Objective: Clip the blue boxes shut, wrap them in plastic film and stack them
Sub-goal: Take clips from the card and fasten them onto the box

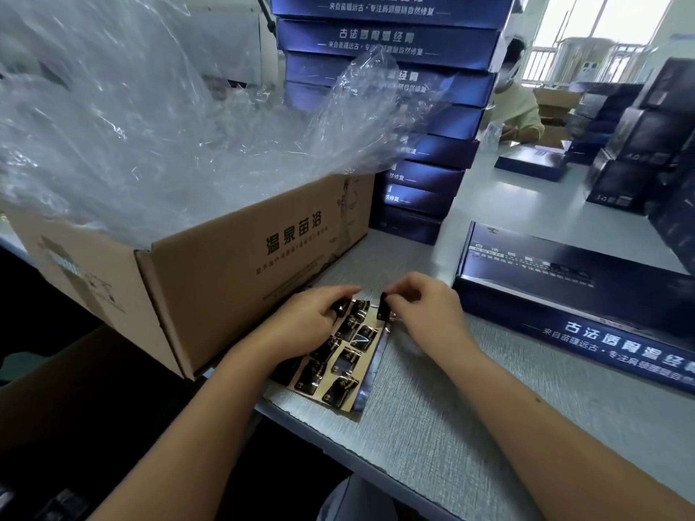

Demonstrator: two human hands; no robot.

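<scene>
A tan backing sheet with several small black glossy clips lies on the grey table in front of me. My left hand rests on the sheet's upper left and pinches one black clip. My right hand pinches another black clip lifted at the sheet's top right corner. A flat blue box with white lettering lies to the right of my hands. Behind the sheet rises a tall stack of blue boxes.
An open cardboard carton on the left holds crumpled clear plastic film. More dark boxes stand at the far right. Another person sits at the back. The table's front edge runs below my arms.
</scene>
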